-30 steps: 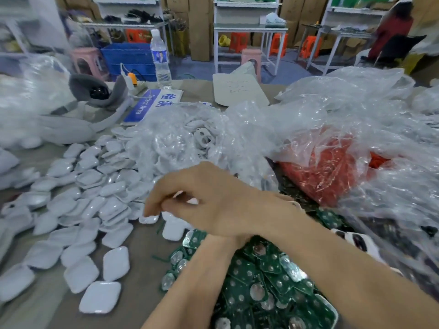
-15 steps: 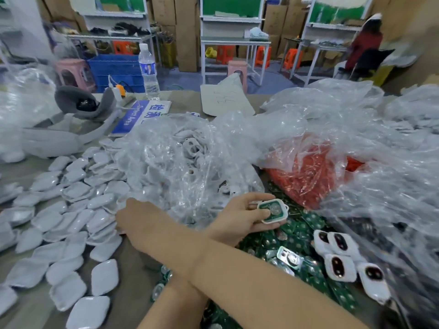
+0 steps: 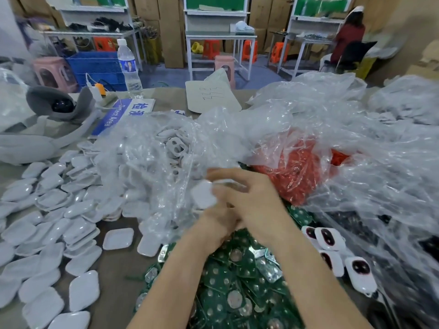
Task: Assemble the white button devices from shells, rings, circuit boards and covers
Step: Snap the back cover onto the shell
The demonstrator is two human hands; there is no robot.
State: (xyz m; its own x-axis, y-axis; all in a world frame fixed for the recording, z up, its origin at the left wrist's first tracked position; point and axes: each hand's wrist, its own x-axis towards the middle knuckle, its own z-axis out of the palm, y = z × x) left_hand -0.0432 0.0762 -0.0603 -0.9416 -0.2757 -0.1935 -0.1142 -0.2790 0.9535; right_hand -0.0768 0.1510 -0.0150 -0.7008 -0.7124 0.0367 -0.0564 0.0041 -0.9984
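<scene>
- Workbench [image 3: 118, 267], brown: white covers [image 3: 80, 289] spread on the left, green circuit boards [image 3: 232, 281] heaped nearby.
- Left hand [image 3: 213, 224]: pinches white device [image 3: 202, 194] above the boards.
- Right hand [image 3: 251, 198]: fingers curled over it; hold blurred, cannot tell.

Left hand [image 3: 215, 218] and right hand [image 3: 255, 200] together, fingers [image 3: 223, 175] curled, forearms converging.

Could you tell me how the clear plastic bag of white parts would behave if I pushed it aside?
Probably floppy: the clear bag is crumpled and slumped, so it would deform rather than slide whole. Loose white parts inside would likely shift.
</scene>
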